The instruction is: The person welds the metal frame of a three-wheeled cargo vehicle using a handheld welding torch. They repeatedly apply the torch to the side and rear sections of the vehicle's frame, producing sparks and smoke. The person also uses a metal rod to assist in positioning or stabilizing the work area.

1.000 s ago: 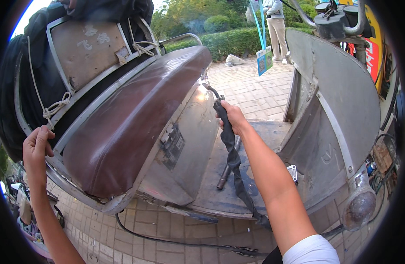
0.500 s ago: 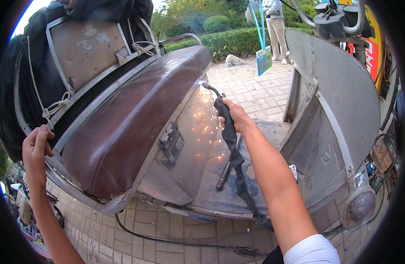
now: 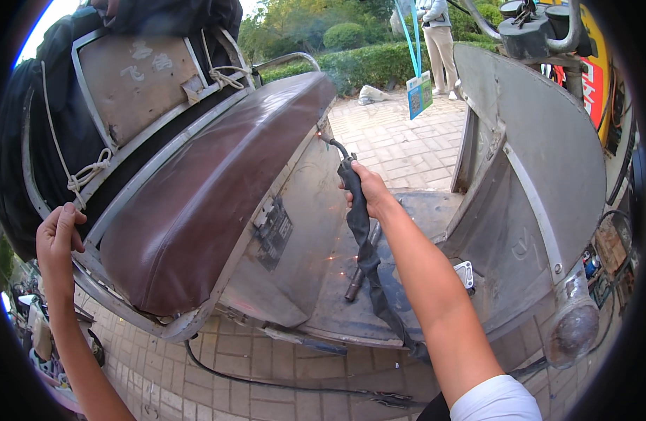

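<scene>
My right hand [image 3: 366, 186] grips a welding torch [image 3: 354, 184] in a wrinkled dark sleeve, its bent nozzle at the metal panel's [image 3: 295, 217] top edge under the maroon vehicle seat [image 3: 190, 196]. A small glow shows at the tip and a few sparks lower down. At left, my left hand [image 3: 60, 231] has curled fingers beside a knotted white rope [image 3: 91, 172] and the metal seat frame; what they hold, if anything, is unclear. A dark metal tube [image 3: 357, 281] lies on the footboard [image 3: 326, 312].
A curved grey shield [image 3: 551, 151] with handlebars [image 3: 565, 38] stands right; black covering [image 3: 25, 154] is left. A person [image 3: 439, 49] stands beyond on the paving [image 3: 393, 140], near a hedge. Blue lanyard cards [image 3: 419, 95] hang there. A black cable [image 3: 260, 379] crosses the ground.
A shower of bright sparks appeared half a second ago below the nozzle and has now thinned to a few, the arc dimmed to a small glow. My hands have hardly moved.
</scene>
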### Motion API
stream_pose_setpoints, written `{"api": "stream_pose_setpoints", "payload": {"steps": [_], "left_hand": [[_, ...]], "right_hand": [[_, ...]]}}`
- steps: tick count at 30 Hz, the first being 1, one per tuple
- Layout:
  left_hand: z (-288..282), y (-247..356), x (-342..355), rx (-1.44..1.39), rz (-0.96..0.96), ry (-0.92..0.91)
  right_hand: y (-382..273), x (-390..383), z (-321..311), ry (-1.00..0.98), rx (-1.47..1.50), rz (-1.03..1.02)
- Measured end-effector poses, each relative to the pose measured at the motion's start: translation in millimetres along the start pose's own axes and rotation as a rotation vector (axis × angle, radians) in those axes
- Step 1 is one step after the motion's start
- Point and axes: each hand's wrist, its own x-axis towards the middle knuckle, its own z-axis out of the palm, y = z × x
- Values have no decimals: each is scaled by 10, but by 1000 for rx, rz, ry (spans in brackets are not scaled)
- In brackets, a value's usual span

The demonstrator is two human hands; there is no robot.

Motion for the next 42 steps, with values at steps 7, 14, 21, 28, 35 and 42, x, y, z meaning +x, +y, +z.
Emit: {"api": "stream_pose_setpoints", "payload": {"steps": [7, 14, 21, 28, 35, 42], "left_hand": [[-18, -4, 10, -9, 1, -20], [-13, -16, 12, -23, 6, -15], [-2, -25, 12, -6, -3, 2], [12, -39, 16, 14, -2, 21], [-1, -39, 19, 14, -7, 13], [10, -7, 4, 12, -5, 11]], "right_hand": [[-14, 24, -1, 3, -22, -38], [-50, 9, 37, 33, -64, -57], [-107, 10, -4, 1, -44, -33], [-123, 10, -17, 10, -87, -68], [-134, 18, -16, 11, -92, -49], [-92, 20, -20, 5, -82, -66]]}}
